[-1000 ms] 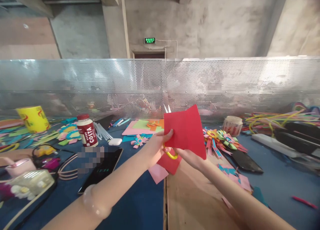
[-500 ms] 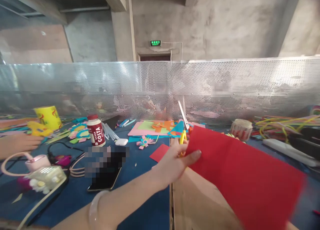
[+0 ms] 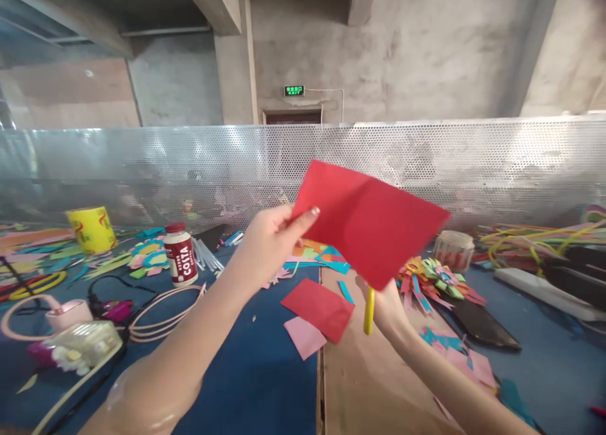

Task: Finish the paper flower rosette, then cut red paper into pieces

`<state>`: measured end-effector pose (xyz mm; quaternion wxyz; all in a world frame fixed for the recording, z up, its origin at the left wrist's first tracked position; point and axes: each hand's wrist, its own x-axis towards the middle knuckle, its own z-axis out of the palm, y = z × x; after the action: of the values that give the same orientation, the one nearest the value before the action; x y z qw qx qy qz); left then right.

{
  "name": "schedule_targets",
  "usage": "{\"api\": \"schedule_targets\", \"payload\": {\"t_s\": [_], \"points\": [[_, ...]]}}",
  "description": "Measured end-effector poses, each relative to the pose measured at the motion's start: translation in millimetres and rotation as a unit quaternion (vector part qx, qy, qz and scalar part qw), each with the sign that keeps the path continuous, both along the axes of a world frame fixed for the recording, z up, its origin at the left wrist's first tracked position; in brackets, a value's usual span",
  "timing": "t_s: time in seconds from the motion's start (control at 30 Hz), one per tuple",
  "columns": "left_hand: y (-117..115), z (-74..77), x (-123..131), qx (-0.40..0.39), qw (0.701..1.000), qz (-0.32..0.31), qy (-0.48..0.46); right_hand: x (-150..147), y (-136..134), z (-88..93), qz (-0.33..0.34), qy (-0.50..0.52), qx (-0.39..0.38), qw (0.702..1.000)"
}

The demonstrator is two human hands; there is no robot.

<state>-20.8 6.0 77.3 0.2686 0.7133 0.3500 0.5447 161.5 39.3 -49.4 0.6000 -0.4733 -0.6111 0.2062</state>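
Observation:
My left hand [image 3: 279, 239] pinches the left edge of a sheet of red paper [image 3: 369, 217], thumb in front. The sheet is raised and tilted above the table. Below its lower right part is my right hand [image 3: 388, 305], its fingers mostly hidden by the paper. From that hand a yellow handle of the scissors [image 3: 369, 312] sticks down; the blades are out of sight. On the table underneath lie a smaller red paper piece [image 3: 322, 309], a pink paper piece [image 3: 304, 338] and a narrow blue strip [image 3: 345, 291].
Paper flowers [image 3: 440, 277], a dark phone [image 3: 487, 324] and a glass jar [image 3: 453, 250] are on the right. A Costa bottle [image 3: 180, 255], a yellow roll [image 3: 92, 230] and looped cables [image 3: 165, 315] occupy the left. A perforated metal screen [image 3: 213, 170] runs along the back.
The red paper has moved left and up, held out by my left hand. My right hand and forearm have come into view. Another person's hand at the far left has gone.

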Motion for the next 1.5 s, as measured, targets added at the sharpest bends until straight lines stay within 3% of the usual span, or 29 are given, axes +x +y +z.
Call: {"api": "schedule_targets", "payload": {"t_s": [0.1,0.23,0.4,0.67,1.03,1.5], "points": [[12,7.1,-3,0.131,0.981,0.142,-0.008,-5,0,-4.7,0.012,0.038,-0.046,0.998],[26,3.1,3,0.207,0.954,0.205,-0.070,-15,-1,-14.6,0.060,0.013,-0.097,0.993],[39,-8.0,8,0.176,0.963,0.188,-0.079,-22,-9,-18.3,0.095,-0.040,-0.091,0.991],[37,-22.5,18,0.123,0.983,0.118,-0.067,-28,-27,-2.6,0.181,0.065,-0.077,0.978],[34,-41.4,32,0.080,0.993,0.077,-0.037,-22,-16,-18.0,0.205,0.100,-0.033,0.973],[36,-49.3,36,0.084,0.994,0.062,-0.036,-24,-17,-20.2,0.191,0.116,-0.038,0.974]]}}
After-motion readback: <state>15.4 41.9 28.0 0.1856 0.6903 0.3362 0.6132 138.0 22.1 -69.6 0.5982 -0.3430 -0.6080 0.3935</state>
